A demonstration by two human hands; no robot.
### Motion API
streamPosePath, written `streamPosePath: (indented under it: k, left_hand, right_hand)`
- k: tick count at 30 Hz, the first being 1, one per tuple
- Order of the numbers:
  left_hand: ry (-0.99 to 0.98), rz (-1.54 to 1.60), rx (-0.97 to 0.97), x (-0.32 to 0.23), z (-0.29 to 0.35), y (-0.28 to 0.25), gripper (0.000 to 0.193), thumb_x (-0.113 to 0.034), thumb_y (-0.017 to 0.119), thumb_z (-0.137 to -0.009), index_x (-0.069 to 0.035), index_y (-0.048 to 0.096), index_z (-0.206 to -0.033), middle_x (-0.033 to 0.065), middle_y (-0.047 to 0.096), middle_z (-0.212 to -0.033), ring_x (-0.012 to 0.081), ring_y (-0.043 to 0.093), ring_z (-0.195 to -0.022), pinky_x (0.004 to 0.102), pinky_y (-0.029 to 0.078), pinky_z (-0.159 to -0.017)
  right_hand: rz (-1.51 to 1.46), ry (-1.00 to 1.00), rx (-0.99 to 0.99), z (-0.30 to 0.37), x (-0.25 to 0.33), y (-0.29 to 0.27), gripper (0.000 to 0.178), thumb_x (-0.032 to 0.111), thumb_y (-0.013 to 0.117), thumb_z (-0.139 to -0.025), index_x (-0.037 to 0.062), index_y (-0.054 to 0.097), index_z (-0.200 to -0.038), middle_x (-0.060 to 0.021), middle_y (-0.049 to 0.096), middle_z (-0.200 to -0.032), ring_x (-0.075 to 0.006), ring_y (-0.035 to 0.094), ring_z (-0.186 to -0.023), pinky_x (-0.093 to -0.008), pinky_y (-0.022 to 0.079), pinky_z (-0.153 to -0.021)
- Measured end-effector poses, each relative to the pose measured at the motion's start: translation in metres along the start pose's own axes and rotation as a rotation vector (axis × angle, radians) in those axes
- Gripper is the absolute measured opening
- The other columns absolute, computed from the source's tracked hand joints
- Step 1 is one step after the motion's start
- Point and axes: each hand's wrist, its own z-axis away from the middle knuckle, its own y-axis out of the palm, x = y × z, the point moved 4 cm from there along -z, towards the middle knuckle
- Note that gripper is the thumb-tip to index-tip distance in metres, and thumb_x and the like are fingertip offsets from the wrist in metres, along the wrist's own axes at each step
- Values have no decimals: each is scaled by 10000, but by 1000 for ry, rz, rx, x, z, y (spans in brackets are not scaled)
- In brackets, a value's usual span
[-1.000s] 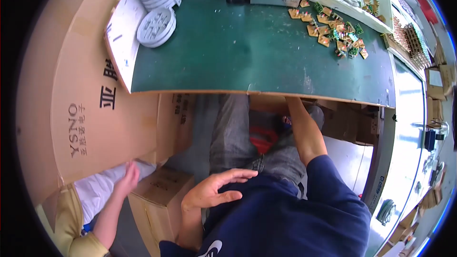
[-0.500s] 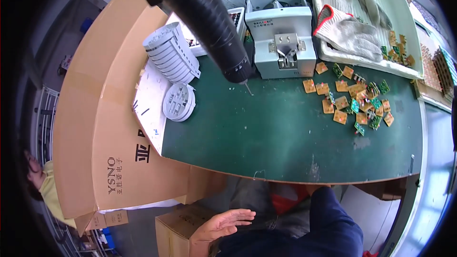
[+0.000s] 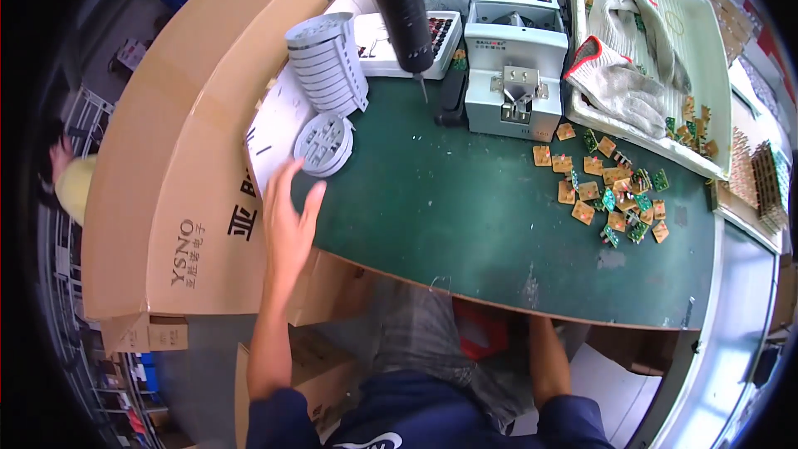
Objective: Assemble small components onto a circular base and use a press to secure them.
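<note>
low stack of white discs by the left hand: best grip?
Take the low stack of white discs by its rim, thumb and fingers on opposite edges, coming from the near-left, where the left hand is open. It lies flat on white paper; the taller leaning stack crowds the far side.

**Matt mat, raw cardboard, pale plastic**

I see a matt green mat on the table (image 3: 465,216), smooth but scuffed. The big box (image 3: 166,191) is plain brown cardboard, dull. The grey discs (image 3: 324,143) look like moulded plastic. The machine (image 3: 509,75) has a pale, slightly glossy casing. The gloves (image 3: 619,83) are knitted cloth.
</note>
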Motion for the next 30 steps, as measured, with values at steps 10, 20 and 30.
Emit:
streamPosePath:
  k: [10,20,30]
  left_hand:
    - [-233,-295,262,48,-74,51,863,-614,722,-866,30,527,-1406,370,617,-1257,486,575,-1197,545,435,-1042]
    - [221,236,15,-41,-18,10,936,-276,900,-721,3,446,-1491,258,555,-1410,423,538,-1296,499,427,-1099]
    - [284,351,214,-101,31,85,1101,-380,923,-690,15,359,-1549,245,489,-1471,426,470,-1335,512,385,-1116]
  right_hand:
    - [-188,66,538,24,375,-57,309,87,628,-1017,-11,629,-1310,-144,725,-1150,-268,712,-1038,-360,553,-943]
    - [1216,-219,-695,-101,381,-149,299,207,759,-915,47,711,-1163,-131,648,-1119,-330,602,-1020,-440,520,-852]
    - [1271,-286,-592,-113,374,-134,286,220,764,-885,93,730,-1139,-115,663,-1165,-336,550,-1119,-441,450,-949]
